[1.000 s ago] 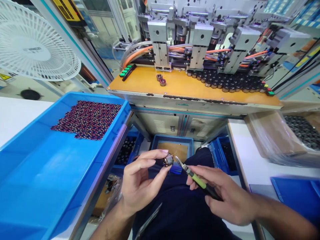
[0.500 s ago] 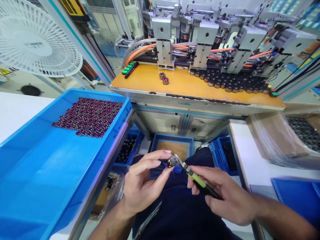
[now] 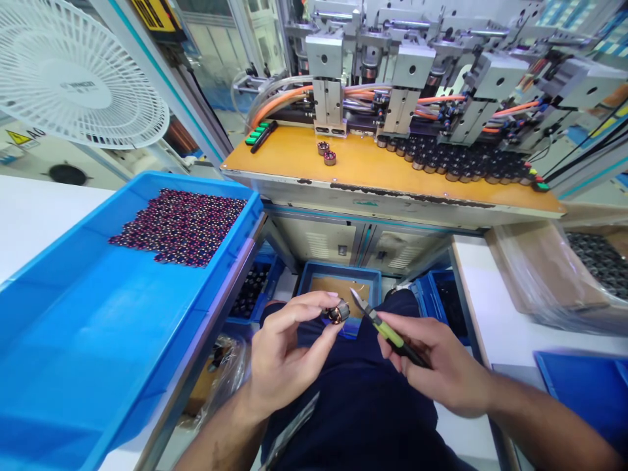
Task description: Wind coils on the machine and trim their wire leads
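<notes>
A left hand (image 3: pixel 289 353) is pinching a copper-wound part (image 3: pixel 338 312), and a right hand (image 3: pixel 439 366) is gripping green-and-black pliers (image 3: pixel 390 332), over a dark-clothed lap (image 3: pixel 363 405).
The left thumb and fingertips (image 3: pixel 330 299) are holding the part between them, just below the centre of view; the right fingers are wrapping round the handles. The pliers' tip is hanging just beside the part at 1 o'clock, apart from it; whether the narrow jaws are meeting is hard to tell. Counting from the part, a blue tray (image 3: pixel 73 327) is lying at 10 o'clock, carrying a dense block of red-and-dark pieces (image 3: pixel 184 226). At 12 o'clock, an orange worktop (image 3: pixel 289 154) is bearing two loose wound rings (image 3: pixel 330 158); at 1 o'clock, dark pieces (image 3: pixel 451 160) are standing on it in rows.
</notes>
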`<state>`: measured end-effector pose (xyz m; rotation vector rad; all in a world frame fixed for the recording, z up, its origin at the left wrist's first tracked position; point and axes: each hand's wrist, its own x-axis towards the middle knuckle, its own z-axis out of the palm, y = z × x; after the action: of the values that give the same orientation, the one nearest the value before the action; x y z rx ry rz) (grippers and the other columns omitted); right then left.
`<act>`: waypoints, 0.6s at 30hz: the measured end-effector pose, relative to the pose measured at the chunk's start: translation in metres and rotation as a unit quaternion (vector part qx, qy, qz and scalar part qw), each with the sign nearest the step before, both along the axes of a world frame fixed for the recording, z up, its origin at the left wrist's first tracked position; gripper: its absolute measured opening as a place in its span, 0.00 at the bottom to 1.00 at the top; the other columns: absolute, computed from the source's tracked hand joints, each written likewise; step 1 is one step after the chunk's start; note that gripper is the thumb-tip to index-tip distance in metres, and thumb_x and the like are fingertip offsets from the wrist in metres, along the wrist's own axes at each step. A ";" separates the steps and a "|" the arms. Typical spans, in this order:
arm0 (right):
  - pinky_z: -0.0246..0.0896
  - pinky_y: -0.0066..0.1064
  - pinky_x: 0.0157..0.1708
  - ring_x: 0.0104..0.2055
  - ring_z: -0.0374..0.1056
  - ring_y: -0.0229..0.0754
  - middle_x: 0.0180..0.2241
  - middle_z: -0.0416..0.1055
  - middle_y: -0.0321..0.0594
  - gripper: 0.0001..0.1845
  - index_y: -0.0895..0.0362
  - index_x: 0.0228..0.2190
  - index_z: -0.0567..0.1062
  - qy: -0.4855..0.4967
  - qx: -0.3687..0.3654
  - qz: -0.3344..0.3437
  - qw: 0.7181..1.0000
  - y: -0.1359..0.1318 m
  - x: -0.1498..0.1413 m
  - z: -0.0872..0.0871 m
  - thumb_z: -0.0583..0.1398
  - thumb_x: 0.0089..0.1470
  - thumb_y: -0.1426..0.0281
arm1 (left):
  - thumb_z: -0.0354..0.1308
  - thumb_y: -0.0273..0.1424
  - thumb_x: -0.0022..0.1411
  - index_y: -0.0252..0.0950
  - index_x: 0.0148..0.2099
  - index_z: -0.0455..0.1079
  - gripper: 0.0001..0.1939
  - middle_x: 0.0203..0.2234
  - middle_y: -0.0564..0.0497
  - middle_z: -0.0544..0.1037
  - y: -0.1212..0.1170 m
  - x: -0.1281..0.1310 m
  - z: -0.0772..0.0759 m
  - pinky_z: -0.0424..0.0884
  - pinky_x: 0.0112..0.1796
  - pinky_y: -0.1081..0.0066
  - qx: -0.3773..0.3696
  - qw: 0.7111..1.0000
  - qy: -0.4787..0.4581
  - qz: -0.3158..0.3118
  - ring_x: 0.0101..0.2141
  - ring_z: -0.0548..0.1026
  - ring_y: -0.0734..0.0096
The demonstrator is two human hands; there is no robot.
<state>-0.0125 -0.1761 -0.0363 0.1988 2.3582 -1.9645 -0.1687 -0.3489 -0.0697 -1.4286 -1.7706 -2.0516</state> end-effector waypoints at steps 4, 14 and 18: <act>0.66 0.28 0.39 0.35 0.65 0.35 0.38 0.68 0.40 0.30 0.56 0.60 0.65 0.006 0.016 -0.034 0.999 0.007 -0.008 -0.008 0.56 0.56 0.77 | 0.65 0.12 0.50 0.40 0.51 0.66 0.29 0.41 0.47 0.81 0.001 0.000 -0.001 0.80 0.45 0.59 0.005 1.000 -0.029 0.010 0.43 0.81 0.64; 0.65 0.34 0.44 0.39 0.67 0.45 0.40 0.71 0.46 0.36 0.61 0.60 0.66 0.152 0.497 -0.151 0.841 0.073 -0.101 0.038 0.58 0.48 0.74 | 0.75 0.36 0.44 0.33 0.38 0.80 0.18 0.35 0.42 0.84 -0.010 -0.021 -0.013 0.80 0.37 0.68 -0.071 0.849 -0.519 -0.064 0.34 0.83 0.62; 0.62 0.34 0.46 0.44 0.68 0.48 0.46 0.71 0.52 0.32 0.62 0.57 0.70 0.050 0.604 -0.236 0.760 0.125 -0.186 0.058 0.60 0.49 0.71 | 0.76 0.32 0.42 0.33 0.37 0.79 0.18 0.34 0.44 0.84 -0.034 -0.019 -0.015 0.79 0.37 0.71 -0.084 0.840 -0.536 -0.015 0.32 0.82 0.66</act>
<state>-0.1990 -0.0513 0.0214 0.7882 3.4596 -0.1205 -0.1872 -0.3826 -0.0848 -0.1791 -2.2345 -3.0742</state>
